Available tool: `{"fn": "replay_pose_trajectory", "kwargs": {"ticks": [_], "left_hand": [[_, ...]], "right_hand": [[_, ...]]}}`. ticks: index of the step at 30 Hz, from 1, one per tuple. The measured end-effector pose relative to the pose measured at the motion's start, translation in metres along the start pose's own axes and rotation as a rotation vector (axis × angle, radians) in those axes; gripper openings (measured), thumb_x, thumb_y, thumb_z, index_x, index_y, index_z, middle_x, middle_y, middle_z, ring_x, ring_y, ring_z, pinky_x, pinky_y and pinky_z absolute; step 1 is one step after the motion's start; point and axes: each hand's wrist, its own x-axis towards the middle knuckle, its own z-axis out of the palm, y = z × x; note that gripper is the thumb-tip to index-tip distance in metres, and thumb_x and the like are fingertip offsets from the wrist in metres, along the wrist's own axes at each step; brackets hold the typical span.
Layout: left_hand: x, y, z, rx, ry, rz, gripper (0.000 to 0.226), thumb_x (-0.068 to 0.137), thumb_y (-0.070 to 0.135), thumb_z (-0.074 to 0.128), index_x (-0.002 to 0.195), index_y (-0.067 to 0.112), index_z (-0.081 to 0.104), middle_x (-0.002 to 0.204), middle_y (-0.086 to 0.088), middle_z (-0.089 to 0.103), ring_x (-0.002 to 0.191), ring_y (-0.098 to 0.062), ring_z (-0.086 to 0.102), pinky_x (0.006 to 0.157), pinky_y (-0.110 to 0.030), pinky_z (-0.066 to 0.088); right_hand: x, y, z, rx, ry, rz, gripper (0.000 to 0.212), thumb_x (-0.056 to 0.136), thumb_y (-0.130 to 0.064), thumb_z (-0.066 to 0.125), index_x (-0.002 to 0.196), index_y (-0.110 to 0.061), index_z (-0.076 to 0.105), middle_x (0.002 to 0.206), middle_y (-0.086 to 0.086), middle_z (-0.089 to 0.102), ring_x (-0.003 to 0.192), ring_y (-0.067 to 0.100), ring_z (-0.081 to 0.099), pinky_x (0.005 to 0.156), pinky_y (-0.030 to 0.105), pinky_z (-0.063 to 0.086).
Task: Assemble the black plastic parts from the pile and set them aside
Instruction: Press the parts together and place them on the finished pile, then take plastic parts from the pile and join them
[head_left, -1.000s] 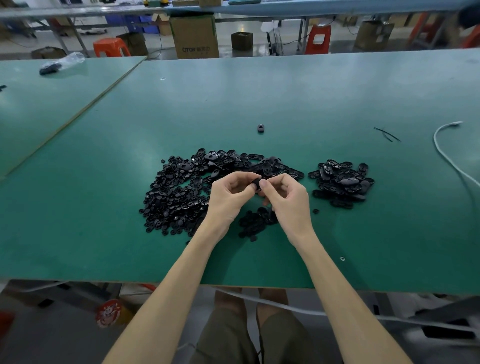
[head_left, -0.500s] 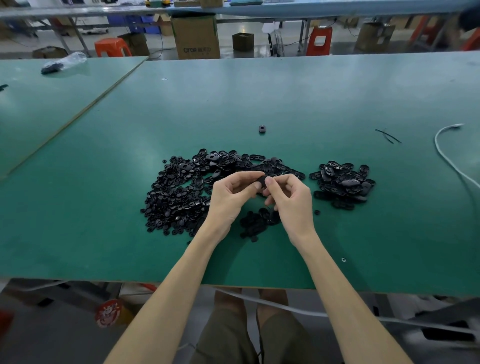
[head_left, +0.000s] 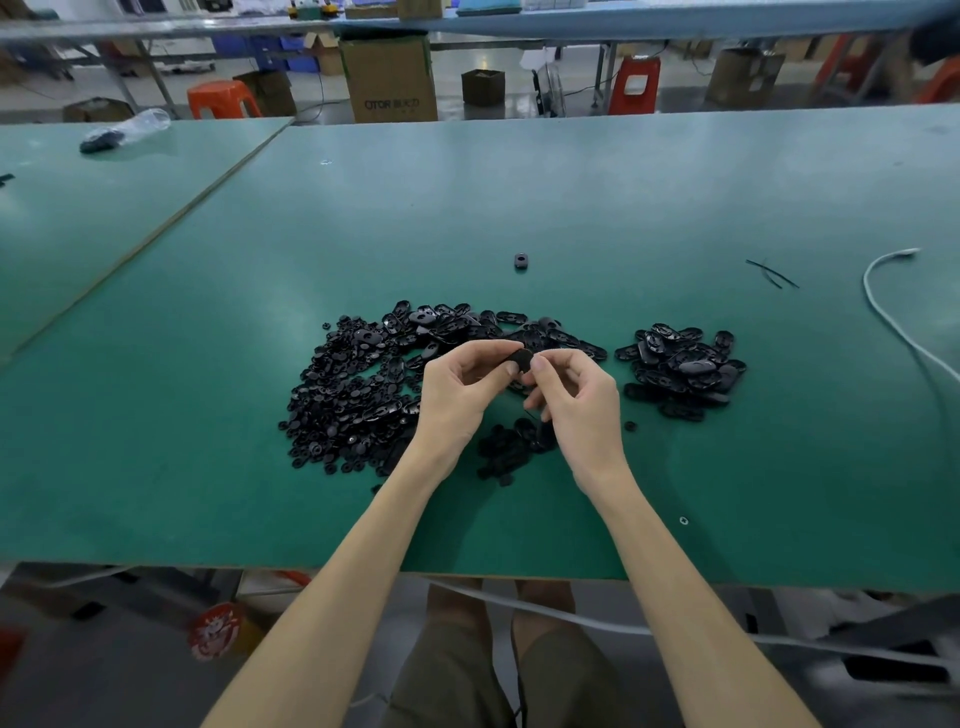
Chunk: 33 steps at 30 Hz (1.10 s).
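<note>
Dim even light, wide-angle edge warping

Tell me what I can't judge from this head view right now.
Head view, the only one:
- Part pinched between left hand and right hand: fingertips cover most of it, so I cannot tell whether it is joined.
- Small heap: partly hidden behind the right hand.
- Big pile: pieces too small and dark to tell apart.
- Cable: cut off by the right edge.
- Box: lettering blurred.
</note>
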Motion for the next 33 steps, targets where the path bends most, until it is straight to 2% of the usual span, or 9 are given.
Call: {"fn": "replay_pose_trajectory", "kwargs": {"ticks": [4,9,11,15,17,20,26,30,33], "left_hand": [[0.02,0.021,0.014,0.125,0.0,0.027,0.019,0.09,-0.001,0.074,0.104,0.011,0.077,0.096,0.002,0.079,0.092,-0.009,0.075,0.084,-0.019,0.055],[0.041,0.052,0.064,0.339,-0.222,0.093,0.018,0.087,0.004,0.077,0.098,0.019,0.079,0.087,0.01,0.078,0.081,0.001,0.071,0.079,-0.012,0.052],[0.045,0.057,0.087,0.413,-0.325,0.139,0.017,0.088,0.005,0.077,0.099,0.018,0.079,0.088,0.01,0.075,0.079,0.004,0.067,0.076,-0.007,0.047],[0.049,0.055,0.113,0.511,-0.428,0.132,0.03,0.093,0.012,0.076,0.122,0.016,0.072,0.118,0.001,0.072,0.092,-0.012,0.07,0.088,-0.017,0.052],[0.047,0.05,0.109,0.542,-0.389,0.118,0.034,0.096,0.015,0.073,0.129,0.017,0.068,0.128,0.0,0.066,0.094,-0.012,0.07,0.094,-0.025,0.051],[0.046,0.042,0.084,0.557,-0.247,0.103,0.025,0.099,0.011,0.065,0.123,0.016,0.071,0.121,0.001,0.068,0.094,-0.01,0.066,0.093,-0.026,0.051],[0.053,0.027,-0.004,0.945,0.024,-0.02,0.027,0.097,0.003,0.062,0.122,0.009,0.071,0.12,-0.012,0.065,0.105,-0.023,0.064,0.104,-0.036,0.051],[0.054,0.015,-0.045,1.188,0.097,-0.198,0.032,0.098,0.026,0.069,0.123,0.006,0.065,0.126,-0.017,0.059,0.119,-0.034,0.055,0.105,-0.044,0.046],[0.051,0.011,-0.054,1.217,0.081,-0.188,0.034,0.097,0.032,0.071,0.122,0.009,0.067,0.124,-0.014,0.063,0.119,-0.034,0.055,0.107,-0.045,0.041]], "right_hand": [[0.001,0.0,-0.001,-0.004,0.05,0.03,0.009,0.103,-0.017,0.062,0.107,-0.022,0.069,0.092,-0.002,0.077,0.07,0.011,0.073,0.062,0.027,0.053],[0.003,-0.001,0.001,-0.054,-0.019,0.06,0.024,0.102,0.001,0.055,0.086,-0.017,0.059,0.064,-0.014,0.063,0.054,0.004,0.053,0.058,0.021,0.043],[0.001,-0.001,-0.001,-0.173,-0.001,0.105,0.027,0.099,0.002,0.057,0.082,-0.019,0.056,0.067,-0.015,0.057,0.061,0.002,0.051,0.062,0.02,0.042],[-0.006,-0.008,-0.003,0.011,-0.049,0.083,0.021,0.107,0.002,0.041,0.118,0.003,0.059,0.09,0.012,0.053,0.083,0.024,0.049,0.079,0.035,0.041],[-0.004,-0.012,-0.001,0.147,-0.004,0.081,0.025,0.11,-0.001,0.03,0.116,-0.005,0.054,0.088,0.013,0.049,0.082,0.024,0.046,0.075,0.031,0.039],[-0.003,-0.011,-0.001,0.12,-0.031,0.093,0.02,0.106,0.007,0.043,0.107,-0.004,0.059,0.074,-0.003,0.064,0.066,0.005,0.058,0.059,0.015,0.045],[-0.001,-0.006,0.0,-0.064,-0.01,0.048,0.016,0.101,-0.004,0.058,0.109,-0.016,0.067,0.092,0.001,0.074,0.066,0.007,0.069,0.06,0.023,0.052],[-0.001,-0.004,0.0,-0.068,-0.015,0.05,0.016,0.103,-0.007,0.058,0.109,-0.018,0.066,0.092,-0.001,0.074,0.069,0.009,0.07,0.059,0.021,0.053],[-0.001,-0.003,0.0,-0.075,-0.016,0.052,0.016,0.103,-0.007,0.058,0.11,-0.018,0.067,0.092,-0.002,0.074,0.069,0.008,0.071,0.06,0.021,0.054]]}}
